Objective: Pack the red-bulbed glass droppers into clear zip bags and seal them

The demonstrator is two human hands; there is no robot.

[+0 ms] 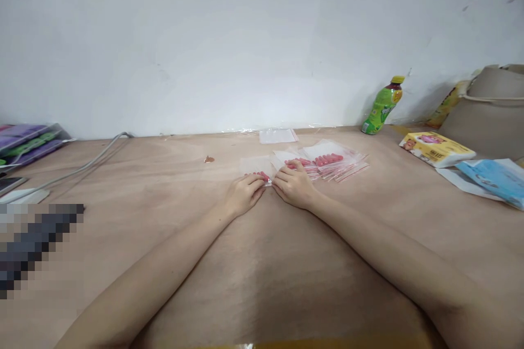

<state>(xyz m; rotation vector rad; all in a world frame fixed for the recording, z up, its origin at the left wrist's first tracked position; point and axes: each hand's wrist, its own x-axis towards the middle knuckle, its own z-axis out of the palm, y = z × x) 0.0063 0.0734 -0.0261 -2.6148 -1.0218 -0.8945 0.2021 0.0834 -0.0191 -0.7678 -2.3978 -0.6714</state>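
A small clear plastic bag (256, 165) with a row of red pieces inside lies flat on the table. My left hand (246, 193) is closed on its near edge, fingers bent over the red pieces. At the bag's near right corner, my right hand (295, 185) pinches the same edge, its fingertips close to those of the left. Just beyond and to the right of my right hand spreads a pile of similar plastic bags (327, 150), also with red pieces in them. What the red pieces are, I cannot tell.
A flat pale packet (278, 136) lies by the wall. A green drink bottle (382, 106), a yellow tissue pack (436, 148), a blue packet (493, 177) and a grey-brown bag (487, 114) are at right. Left are colourful packs (30, 144) and a cable (94, 161).
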